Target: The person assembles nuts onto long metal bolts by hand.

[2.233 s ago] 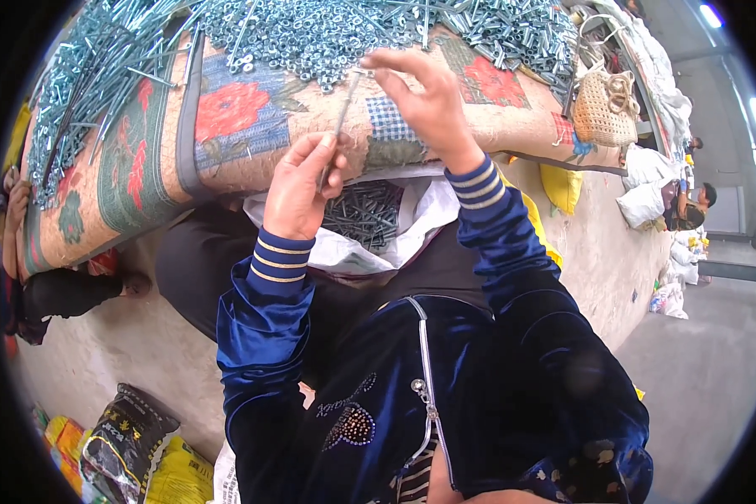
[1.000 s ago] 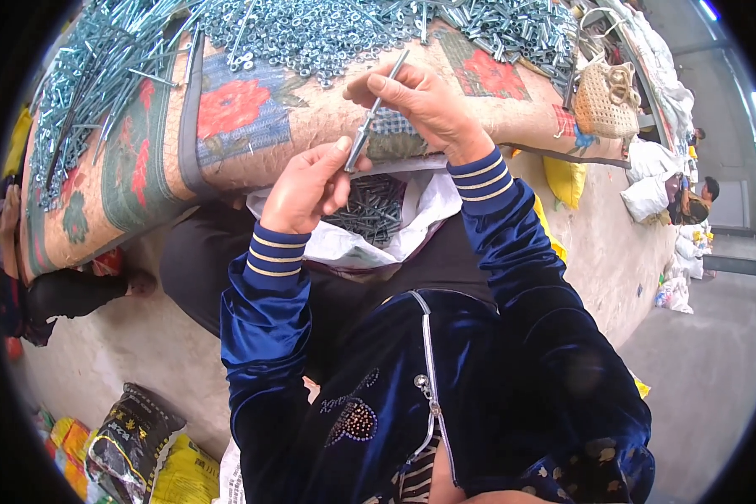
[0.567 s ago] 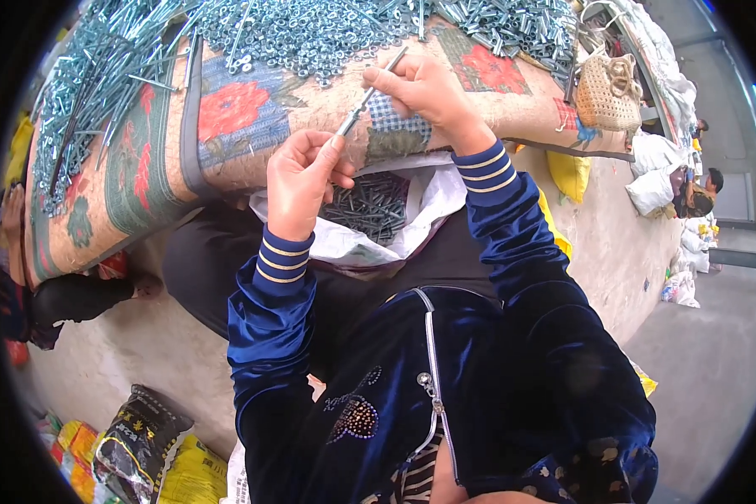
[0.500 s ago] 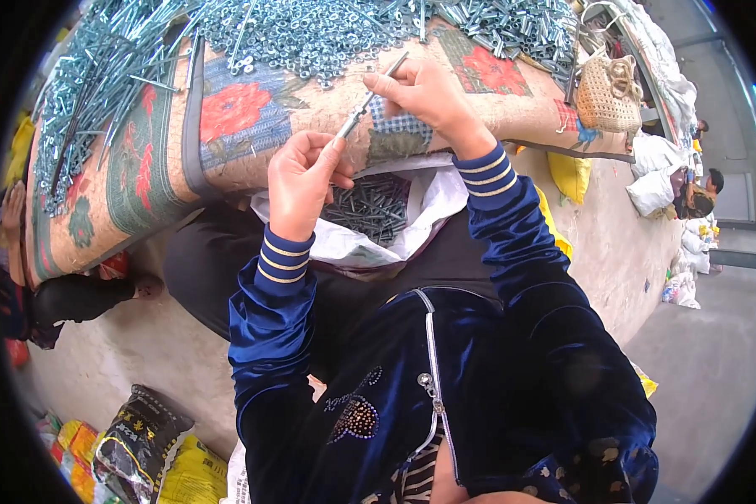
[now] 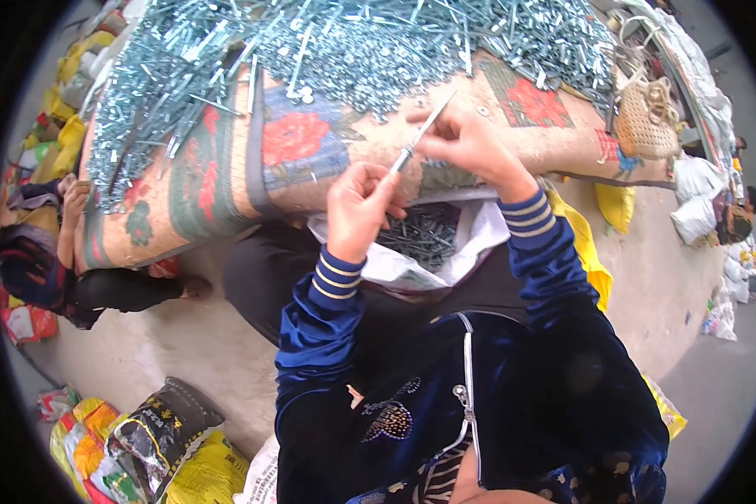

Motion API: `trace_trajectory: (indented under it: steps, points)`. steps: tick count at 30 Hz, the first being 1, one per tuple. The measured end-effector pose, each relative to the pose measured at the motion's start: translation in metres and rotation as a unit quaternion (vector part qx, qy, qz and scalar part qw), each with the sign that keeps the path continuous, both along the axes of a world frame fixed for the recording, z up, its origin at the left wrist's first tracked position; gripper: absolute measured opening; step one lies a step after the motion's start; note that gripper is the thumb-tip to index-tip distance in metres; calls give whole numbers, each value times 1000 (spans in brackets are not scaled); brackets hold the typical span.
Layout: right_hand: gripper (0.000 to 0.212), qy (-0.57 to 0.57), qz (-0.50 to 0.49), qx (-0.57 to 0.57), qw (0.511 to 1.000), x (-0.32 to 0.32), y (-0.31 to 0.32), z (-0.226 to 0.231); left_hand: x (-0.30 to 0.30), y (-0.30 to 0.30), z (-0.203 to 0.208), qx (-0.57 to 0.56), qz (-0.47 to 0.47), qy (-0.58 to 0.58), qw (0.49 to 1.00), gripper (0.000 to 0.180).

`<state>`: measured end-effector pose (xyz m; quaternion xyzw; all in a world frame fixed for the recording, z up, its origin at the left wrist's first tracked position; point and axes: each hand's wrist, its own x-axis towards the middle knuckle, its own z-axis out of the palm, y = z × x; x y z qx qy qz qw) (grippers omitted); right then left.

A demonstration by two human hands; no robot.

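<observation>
Above the edge of the carpet-covered work surface, a metal anchor bolt slants up to the right between my hands. It has a thin rod and a thicker sleeve. My left hand pinches its lower, sleeved end. Higher up, the fingertips of my right hand close around the rod, slightly blurred. Below both hands, a white sack gapes, with many dark metal bolts inside. Loose nuts and washers lie heaped on the carpet beyond my hands.
Long threaded rods pile up at the left, short metal sleeves at the far right. A woven bag hangs at the right corner. Another person sits at the left edge. Printed sacks lie on the floor lower left.
The whole view has swung left, so the scene sits farther right and slightly lower. Both hands stay on the anchor bolt; my right fingers have slid down the rod toward the sleeve.
</observation>
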<state>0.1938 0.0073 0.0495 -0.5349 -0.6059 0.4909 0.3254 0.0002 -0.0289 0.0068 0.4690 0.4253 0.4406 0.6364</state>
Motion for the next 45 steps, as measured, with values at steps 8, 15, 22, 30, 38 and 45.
trace_trajectory:
  steps: [8,15,22,30,38,45]
  points:
    - [27,-87,126,97,983,5,-7,-2,-12,15,-3,60,-28,137,988,11]
    - [20,-28,75,48,996,30,0,-23,-44,155,23,363,286,453,763,12]
    - [8,-20,114,206,972,45,-1,-36,-54,232,10,227,154,578,768,11]
    - [7,39,112,142,983,50,9,-26,-61,340,61,199,130,609,757,30]
    - [8,93,88,39,991,58,20,-23,-44,448,38,132,-155,745,635,96]
    - [8,141,52,-41,988,62,25,-18,-29,456,31,138,-100,723,670,93]
